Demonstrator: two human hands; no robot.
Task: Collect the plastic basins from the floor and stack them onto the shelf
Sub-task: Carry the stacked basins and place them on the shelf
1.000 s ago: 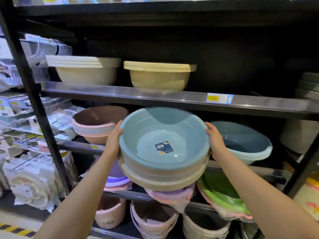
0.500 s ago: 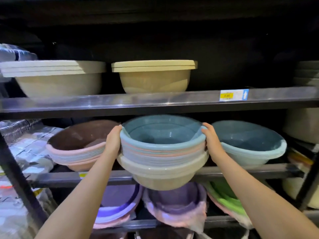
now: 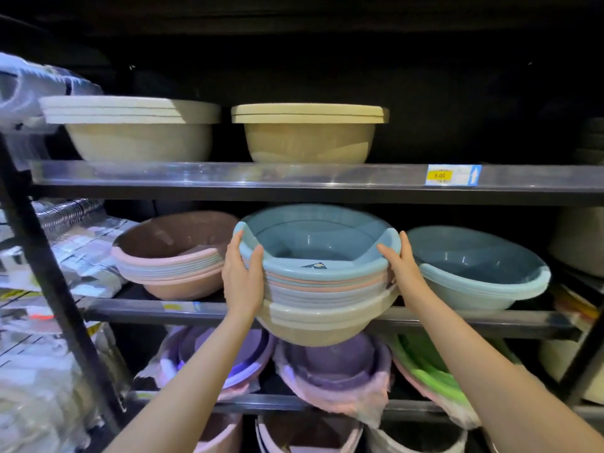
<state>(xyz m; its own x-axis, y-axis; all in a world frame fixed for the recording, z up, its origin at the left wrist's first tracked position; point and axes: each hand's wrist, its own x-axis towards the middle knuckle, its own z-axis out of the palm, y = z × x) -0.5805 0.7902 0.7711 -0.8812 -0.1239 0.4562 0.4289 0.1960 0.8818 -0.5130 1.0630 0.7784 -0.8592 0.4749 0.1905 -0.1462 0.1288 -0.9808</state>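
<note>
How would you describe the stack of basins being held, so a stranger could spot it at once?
Find the middle shelf of the dark rack. Between a pink-brown basin stack and a blue basin stack, both hands grip the mixed stack of round plastic basins: blue on top, beige underneath.

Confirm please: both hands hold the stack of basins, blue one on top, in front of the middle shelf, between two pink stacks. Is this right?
Not quite. The head view shows the stack of basins between a pink stack and a blue stack. Left hand and right hand hold it.
</note>
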